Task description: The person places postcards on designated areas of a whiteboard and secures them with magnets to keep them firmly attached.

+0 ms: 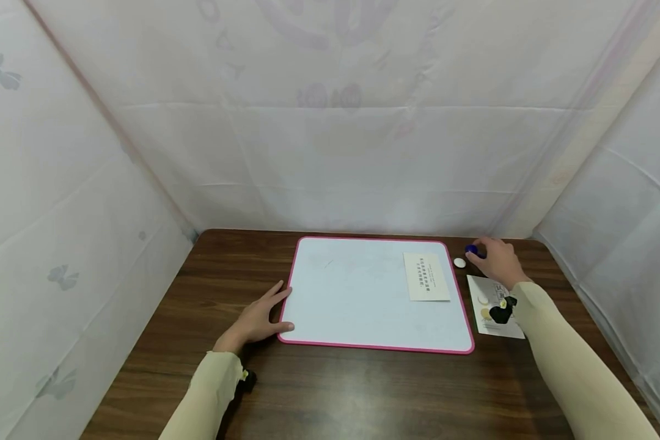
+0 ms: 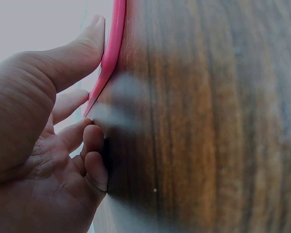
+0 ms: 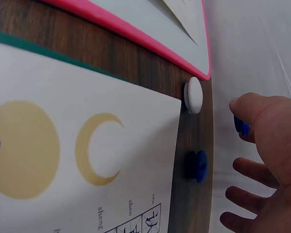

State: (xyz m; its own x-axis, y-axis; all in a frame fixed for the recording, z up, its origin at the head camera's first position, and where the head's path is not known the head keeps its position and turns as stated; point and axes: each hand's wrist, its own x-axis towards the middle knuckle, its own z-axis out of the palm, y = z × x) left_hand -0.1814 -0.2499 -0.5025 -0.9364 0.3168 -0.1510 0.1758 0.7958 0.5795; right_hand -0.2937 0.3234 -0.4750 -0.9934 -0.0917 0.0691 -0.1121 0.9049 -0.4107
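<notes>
A whiteboard (image 1: 352, 293) with a pink rim lies on the brown table. My left hand (image 1: 260, 318) rests at its left edge, fingers spread, the thumb on the lower left corner; the pink rim (image 2: 114, 43) runs by the thumb in the left wrist view. Beyond the board's right side, my right hand (image 1: 497, 263) pinches a blue round magnet (image 3: 240, 126) between thumb and forefinger, above the table. Below it, another blue magnet (image 3: 197, 166) sits on the table near a white round magnet (image 3: 194, 95). A cream card (image 1: 426, 277) with printed characters lies on the board's right part.
Right of the board lies a white printed sheet or booklet (image 1: 495, 324) with yellow moon shapes, a green edge showing beneath it in the right wrist view. White cloth walls (image 1: 330, 171) stand behind the table and on both sides.
</notes>
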